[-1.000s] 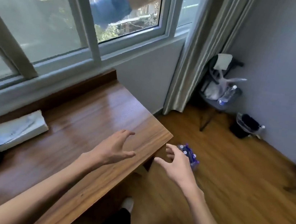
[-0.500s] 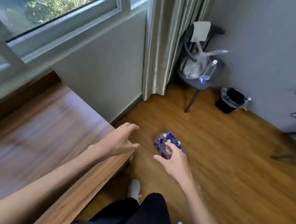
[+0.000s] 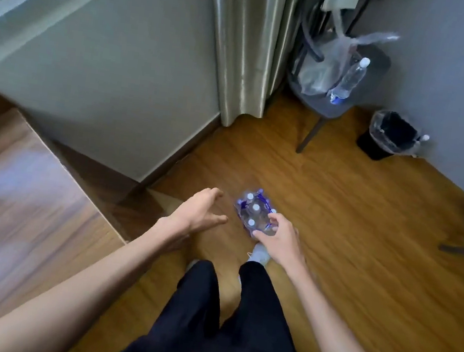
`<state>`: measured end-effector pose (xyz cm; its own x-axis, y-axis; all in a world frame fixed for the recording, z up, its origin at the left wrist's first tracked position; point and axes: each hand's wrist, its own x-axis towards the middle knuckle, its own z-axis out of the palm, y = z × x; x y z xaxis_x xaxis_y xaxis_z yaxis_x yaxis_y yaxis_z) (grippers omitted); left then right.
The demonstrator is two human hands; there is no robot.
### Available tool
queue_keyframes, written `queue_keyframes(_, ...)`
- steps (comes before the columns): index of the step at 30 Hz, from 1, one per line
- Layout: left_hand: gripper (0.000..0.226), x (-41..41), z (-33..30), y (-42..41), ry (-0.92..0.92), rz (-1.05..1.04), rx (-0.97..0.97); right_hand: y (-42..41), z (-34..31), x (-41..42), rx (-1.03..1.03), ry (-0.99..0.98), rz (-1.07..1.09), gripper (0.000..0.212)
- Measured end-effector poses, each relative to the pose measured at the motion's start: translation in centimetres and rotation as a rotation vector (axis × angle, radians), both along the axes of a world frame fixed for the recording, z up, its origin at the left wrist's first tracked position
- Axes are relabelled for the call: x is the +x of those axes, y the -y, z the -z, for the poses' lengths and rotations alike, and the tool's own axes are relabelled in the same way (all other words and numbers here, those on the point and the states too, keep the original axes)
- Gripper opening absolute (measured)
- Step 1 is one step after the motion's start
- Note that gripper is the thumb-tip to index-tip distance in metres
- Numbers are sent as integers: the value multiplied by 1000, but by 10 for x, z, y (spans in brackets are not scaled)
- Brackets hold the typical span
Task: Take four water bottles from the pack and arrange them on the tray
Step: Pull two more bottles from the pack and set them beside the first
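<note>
nearest the camera, the person's legs in dark trousers (image 3: 223, 322) stand on the wooden floor (image 3: 362, 252), with a pale shoe (image 3: 260, 255) showing just ahead of the right leg. both bare forearms reach forward and down. the left hand (image 3: 198, 212) hangs above the floor to the left of the pack, grip open, fingers spread and curved, holding nothing and apart from the pack. the right hand (image 3: 281, 240) overlaps the near right edge of the pack of water bottles (image 3: 253, 214), thumb and forefinger parted around one bottle's shoulder; whether the fingers touch or only hover in front of it cannot be told, and the grip has not closed. the pack stands on the floor just beyond the shoe, wrapped in clear film with blue print, several white caps facing up. to the left, the wooden surface (image 3: 14, 206) is blurred, its corner near the left forearm. beyond it rises a pale wall (image 3: 106, 70), with a grey-green curtain (image 3: 242, 44) hanging to the floor. further right, a dark chair (image 3: 328, 106) carries a clear plastic bag (image 3: 324, 67) and a single water bottle (image 3: 351, 78) leaning on the seat. beside the chair, near the grey far wall, a black bin (image 3: 386, 137) with a clear liner stands on the floor.
</note>
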<state>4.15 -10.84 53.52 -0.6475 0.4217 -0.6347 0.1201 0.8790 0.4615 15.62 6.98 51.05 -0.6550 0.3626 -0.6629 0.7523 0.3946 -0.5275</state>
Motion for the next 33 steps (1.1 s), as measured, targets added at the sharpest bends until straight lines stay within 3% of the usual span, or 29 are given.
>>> queue_keyframes(7,54,-20,128,-68,200,-192,-85,-63,125,-35,-49,153,-28,63)
queue_keyframes(11,37,-24,220,-92,253,-212,-110,-88,217,-48,-80,272,-105,58)
queue_keyframes(16,34,-31,340,-110,294,-219,-147,-101,346,-57,-112,387,-132,42)
queue_keyframes(19,29,-33,415,-118,294,-187,-157,-96,423,-61,-88,374,-123,47)
queue_keyframes(27,49,-10,583,-142,305,-60,-175,-83,577,-88,-2,238,-273,67)
queue_keyframes(33,66,14,646,-148,229,43,-228,-81,627,-101,214,194,-490,68)
